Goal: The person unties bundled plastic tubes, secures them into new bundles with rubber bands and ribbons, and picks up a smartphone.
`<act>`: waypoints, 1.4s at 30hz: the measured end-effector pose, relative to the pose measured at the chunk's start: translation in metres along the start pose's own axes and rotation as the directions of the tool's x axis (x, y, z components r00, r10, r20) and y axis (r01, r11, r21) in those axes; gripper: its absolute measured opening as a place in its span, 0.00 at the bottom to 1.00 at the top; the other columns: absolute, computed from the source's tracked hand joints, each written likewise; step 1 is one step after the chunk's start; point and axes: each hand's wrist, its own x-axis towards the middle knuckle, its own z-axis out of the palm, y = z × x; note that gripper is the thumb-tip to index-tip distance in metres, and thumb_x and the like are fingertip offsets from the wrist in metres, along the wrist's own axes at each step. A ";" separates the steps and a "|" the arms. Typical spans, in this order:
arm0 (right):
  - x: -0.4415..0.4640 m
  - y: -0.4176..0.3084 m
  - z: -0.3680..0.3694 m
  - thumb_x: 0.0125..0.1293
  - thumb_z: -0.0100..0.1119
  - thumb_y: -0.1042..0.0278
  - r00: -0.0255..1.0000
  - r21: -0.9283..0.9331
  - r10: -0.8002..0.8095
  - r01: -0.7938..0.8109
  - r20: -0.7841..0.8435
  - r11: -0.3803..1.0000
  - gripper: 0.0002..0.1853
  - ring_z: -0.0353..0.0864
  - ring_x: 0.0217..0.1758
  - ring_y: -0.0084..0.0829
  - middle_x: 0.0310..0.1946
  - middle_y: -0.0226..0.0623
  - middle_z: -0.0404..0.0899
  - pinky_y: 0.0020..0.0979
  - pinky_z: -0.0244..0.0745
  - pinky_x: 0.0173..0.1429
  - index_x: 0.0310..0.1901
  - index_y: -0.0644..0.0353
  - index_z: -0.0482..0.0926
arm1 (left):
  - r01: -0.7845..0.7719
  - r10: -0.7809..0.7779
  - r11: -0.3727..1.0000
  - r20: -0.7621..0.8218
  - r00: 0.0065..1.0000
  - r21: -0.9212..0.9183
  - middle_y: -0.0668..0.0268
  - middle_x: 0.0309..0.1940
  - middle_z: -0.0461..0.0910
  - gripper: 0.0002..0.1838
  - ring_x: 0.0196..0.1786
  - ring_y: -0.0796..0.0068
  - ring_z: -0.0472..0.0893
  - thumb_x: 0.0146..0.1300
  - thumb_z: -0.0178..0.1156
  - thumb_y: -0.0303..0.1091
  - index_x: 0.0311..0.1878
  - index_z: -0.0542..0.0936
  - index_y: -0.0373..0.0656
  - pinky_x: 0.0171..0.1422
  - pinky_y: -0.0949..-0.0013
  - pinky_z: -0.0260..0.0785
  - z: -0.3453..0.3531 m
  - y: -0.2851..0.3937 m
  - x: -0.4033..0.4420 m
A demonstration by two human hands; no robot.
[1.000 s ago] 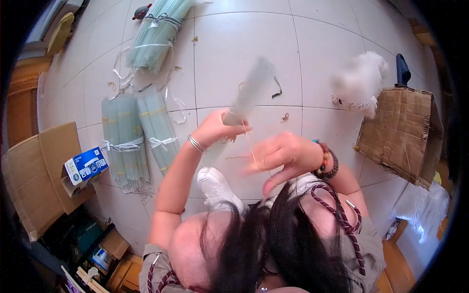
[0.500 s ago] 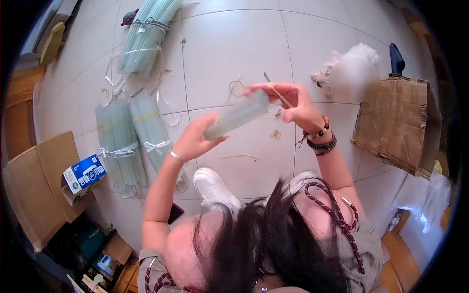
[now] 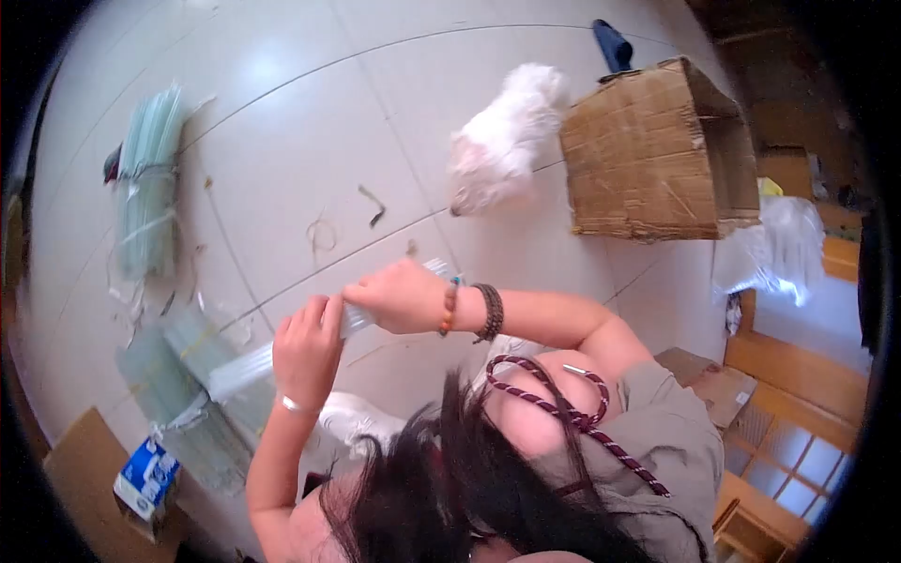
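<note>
A bundle of clear, pale plastic tubes (image 3: 246, 372) lies slantwise in front of me, held off the floor. My left hand (image 3: 308, 347) is closed round its middle. Just beside it, my right hand (image 3: 399, 293) grips the same bundle with curled fingers, and the tube ends stick out beyond it. The two hands nearly touch. Whether a rubber band is round the tubes under my fingers is hidden. Below my left hand, tied bundles of pale green tubes (image 3: 178, 403) lie on the floor.
A larger tied bundle (image 3: 148, 192) lies at the far left. A white fluffy dog (image 3: 507, 141) is near a cardboard box (image 3: 648, 155). Loose rubber bands (image 3: 322, 236) are on the tiled floor (image 3: 282, 141). A blue-and-white carton (image 3: 147, 477) stands at lower left, a plastic bag (image 3: 774, 249) at right.
My view has swung right. My right hand, with a rubber band stretched on its fingers before, has come in against my left hand and closed on the tubes. The dog's pose has shifted.
</note>
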 end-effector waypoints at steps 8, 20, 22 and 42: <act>-0.246 0.048 -0.198 0.70 0.51 0.64 0.628 0.275 0.564 -0.502 -0.536 0.820 0.18 0.77 0.55 0.40 0.53 0.42 0.79 0.39 0.73 0.61 0.57 0.60 0.80 | 0.501 -0.472 0.853 -0.622 0.625 -0.143 0.49 0.69 0.68 0.31 0.69 0.51 0.69 0.63 0.66 0.35 0.67 0.69 0.37 0.75 0.50 0.58 -0.021 -0.089 -0.125; -0.325 0.252 -0.220 0.76 0.46 0.61 0.234 0.436 0.769 -0.710 -0.594 0.553 0.19 0.77 0.59 0.33 0.58 0.40 0.79 0.35 0.71 0.63 0.57 0.62 0.80 | 0.406 -0.405 -0.892 -0.045 -0.913 -0.200 0.43 0.68 0.64 0.55 0.69 0.46 0.65 0.54 0.66 0.66 0.69 0.61 0.26 0.74 0.51 0.60 0.190 0.035 -0.489; -0.321 0.263 -0.217 0.75 0.47 0.61 0.230 0.436 0.776 -0.718 -0.588 0.543 0.19 0.77 0.58 0.33 0.57 0.40 0.79 0.34 0.72 0.62 0.57 0.62 0.80 | 0.104 -0.194 -0.936 0.244 -0.950 -0.336 0.45 0.69 0.64 0.65 0.70 0.50 0.66 0.41 0.73 0.71 0.69 0.61 0.24 0.73 0.52 0.62 0.210 0.040 -0.472; -0.372 0.347 -0.230 0.70 0.60 0.61 -0.029 0.591 0.859 -0.737 -0.512 0.328 0.16 0.83 0.49 0.28 0.50 0.37 0.84 0.29 0.78 0.51 0.53 0.62 0.83 | 0.525 -0.420 -0.810 0.882 -0.213 -0.260 0.66 0.38 0.81 0.20 0.40 0.64 0.79 0.65 0.53 0.52 0.45 0.79 0.44 0.48 0.56 0.74 0.140 0.051 -0.324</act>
